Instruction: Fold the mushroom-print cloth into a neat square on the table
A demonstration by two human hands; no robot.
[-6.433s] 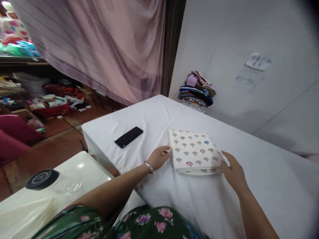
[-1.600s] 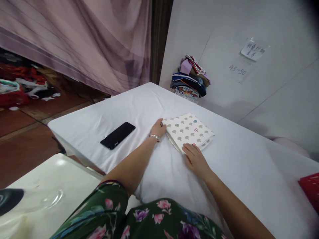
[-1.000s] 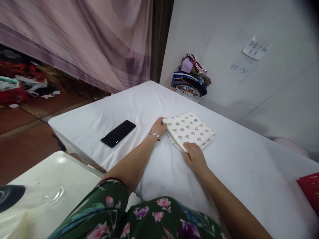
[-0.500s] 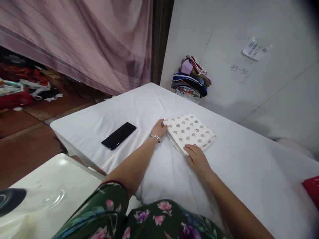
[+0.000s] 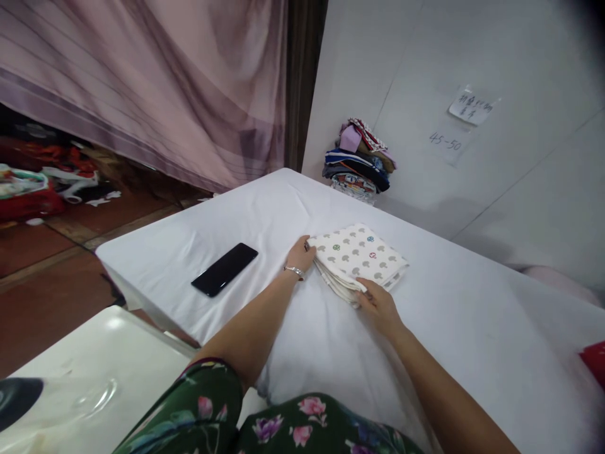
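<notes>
A folded white cloth [image 5: 357,253] with a grey mushroom-like print and a few coloured motifs lies on the white-covered table [image 5: 454,328]. My left hand [image 5: 301,254], with a ring and a bracelet, is closed on its left corner. At the near corner, my right hand [image 5: 379,306] pinches the cloth's edge between thumb and fingers, and the stacked layers show along the side between the two hands. A black smartphone [image 5: 225,269] lies flat on the table, left of my left hand.
Folded clothes [image 5: 358,161] are piled at the table's far edge by the wall. A pinkish curtain [image 5: 212,94] hangs behind. On the left stands a white stool-like surface [image 5: 118,353] with a clear plastic item [image 5: 89,397]. Something red [image 5: 594,362] sits at the right edge.
My right fingers have lifted the near corner slightly, and the cloth's layers now show more openly along that side. The left hand keeps its hold. The view has tilted slightly upward.
</notes>
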